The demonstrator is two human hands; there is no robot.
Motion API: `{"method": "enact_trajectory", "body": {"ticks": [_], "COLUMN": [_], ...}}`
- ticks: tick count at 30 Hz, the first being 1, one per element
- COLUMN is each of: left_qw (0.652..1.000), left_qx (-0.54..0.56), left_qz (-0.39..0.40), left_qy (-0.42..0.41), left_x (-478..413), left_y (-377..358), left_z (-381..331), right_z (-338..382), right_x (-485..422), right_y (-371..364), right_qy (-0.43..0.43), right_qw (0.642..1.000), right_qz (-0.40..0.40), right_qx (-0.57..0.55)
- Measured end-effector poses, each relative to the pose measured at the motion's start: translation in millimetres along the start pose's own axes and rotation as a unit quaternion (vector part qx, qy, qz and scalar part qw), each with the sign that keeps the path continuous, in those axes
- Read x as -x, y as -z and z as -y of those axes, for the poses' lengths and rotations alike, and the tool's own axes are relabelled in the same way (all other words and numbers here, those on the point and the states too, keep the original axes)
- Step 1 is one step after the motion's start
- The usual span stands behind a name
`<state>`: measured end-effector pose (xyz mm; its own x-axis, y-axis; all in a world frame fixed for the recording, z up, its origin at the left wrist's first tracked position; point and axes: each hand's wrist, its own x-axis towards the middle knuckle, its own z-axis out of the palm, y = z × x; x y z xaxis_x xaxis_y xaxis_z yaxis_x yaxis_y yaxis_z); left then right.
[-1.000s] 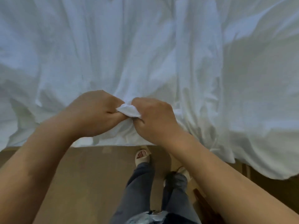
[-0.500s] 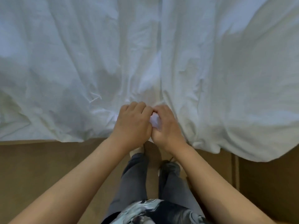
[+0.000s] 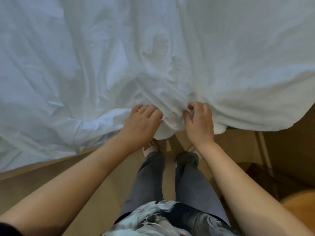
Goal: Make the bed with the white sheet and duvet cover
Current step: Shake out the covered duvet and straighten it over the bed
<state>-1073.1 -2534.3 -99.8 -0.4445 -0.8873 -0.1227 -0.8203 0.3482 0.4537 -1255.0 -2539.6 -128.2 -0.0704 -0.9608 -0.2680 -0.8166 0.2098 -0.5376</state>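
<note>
Since half a second ago the hands have parted. Left hand [image 3: 143,123] and right hand [image 3: 199,121] each clench a bunched fold of white fabric [image 3: 170,106] at frame centre, fingertips buried in it. Whether it is sheet or duvet cover is unclear. It fills the upper frame and overhangs the floor [image 3: 105,213], with grey trousers [image 3: 150,181] below.

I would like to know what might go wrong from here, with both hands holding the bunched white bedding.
The left hand and right hand grip the white bedding close together, so a pull may deepen the creases fanning out from them rather than flatten it. A fold hangs off the edge just above the feet; it might drag on the floor or get stepped on.
</note>
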Motion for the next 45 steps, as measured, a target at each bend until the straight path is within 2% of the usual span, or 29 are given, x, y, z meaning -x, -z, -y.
{"method": "enact_trajectory", "body": {"ticks": [3,6,9,11,15,16,20,21,23,25,27,28,30,31,32,34,37,40,43,45], "left_qw": [0.982,0.969,0.972,0.969,0.978,0.979,0.954,0.950,0.961,0.971,0.984,0.989,0.983,0.973,0.969,0.970,0.981,0.987,0.977,0.963], "left_qx": [0.121,0.084,-0.090,-0.132,-0.171,-0.187,-0.279,-0.281,-0.212,-0.148,-0.101,-0.094,-0.114,-0.143,-0.163,-0.174,-0.184,-0.146,-0.151,-0.191], "left_qz": [0.009,-0.037,0.037,0.070,-0.027,-0.024,0.105,0.128,0.163,0.186,0.149,0.104,0.068,0.083,0.091,0.116,0.056,0.037,0.056,0.093], "left_qy": [0.148,0.229,0.213,0.199,0.114,0.082,-0.017,-0.036,-0.066,-0.033,0.009,0.037,0.130,0.163,0.159,0.123,0.039,-0.062,-0.140,-0.169], "left_x": [10.8,25.4,40.4,40.7,23.7,20.6,12.2,5.7,-3.8,-1.3,21.0,33.9,55.3,59.8,59.4,42.9,12.9,-23.6,-66.4,-97.2], "left_y": [39.1,82.8,95.8,86.4,63.9,56.0,17.5,16.5,20.1,32.5,55.3,70.0,91.7,95.4,91.4,81.0,55.1,26.2,-14.6,-43.0], "left_z": [-3.1,42.9,90.1,95.8,69.2,56.4,31.8,31.0,30.3,34.7,51.4,66.1,96.1,100.3,98.2,74.2,27.9,-25.2,-73.4,-93.6], "right_z": [1.2,6.3,19.3,27.7,34.1,33.8,32.3,31.5,29.7,29.1,28.4,27.5,24.0,22.1,19.1,15.0,7.7,-13.3,-51.7,-86.9], "right_x": [-9.4,-15.5,-18.8,-18.2,-13.6,-11.2,-6.3,-6.2,-5.0,-5.5,-9.1,-12.4,-20.3,-22.8,-23.6,-22.7,-17.2,-11.5,-4.6,-1.1], "right_y": [1.4,3.9,1.5,-4.2,-12.3,-13.8,-14.8,-13.8,-10.5,-7.1,-4.1,-2.6,0.0,1.2,1.4,0.5,1.3,3.4,9.4,14.4], "right_qy": [-0.021,-0.065,-0.066,-0.051,-0.018,-0.014,-0.028,-0.034,-0.049,-0.070,-0.090,-0.101,-0.125,-0.131,-0.133,-0.130,-0.140,-0.169,-0.237,-0.288], "right_qw": [1.000,0.997,0.996,0.998,0.998,0.997,0.991,0.991,0.991,0.991,0.990,0.989,0.984,0.982,0.981,0.980,0.969,0.943,0.900,0.879], "right_qz": [-0.016,-0.035,-0.037,-0.025,-0.006,-0.002,0.001,0.003,0.006,0.001,-0.005,-0.010,-0.027,-0.034,-0.035,-0.017,0.025,0.048,-0.007,-0.054], "right_qx": [-0.007,-0.035,-0.042,-0.032,-0.054,-0.072,-0.128,-0.131,-0.127,-0.117,-0.106,-0.105,-0.125,-0.135,-0.139,-0.149,-0.200,-0.282,-0.366,-0.377]}}
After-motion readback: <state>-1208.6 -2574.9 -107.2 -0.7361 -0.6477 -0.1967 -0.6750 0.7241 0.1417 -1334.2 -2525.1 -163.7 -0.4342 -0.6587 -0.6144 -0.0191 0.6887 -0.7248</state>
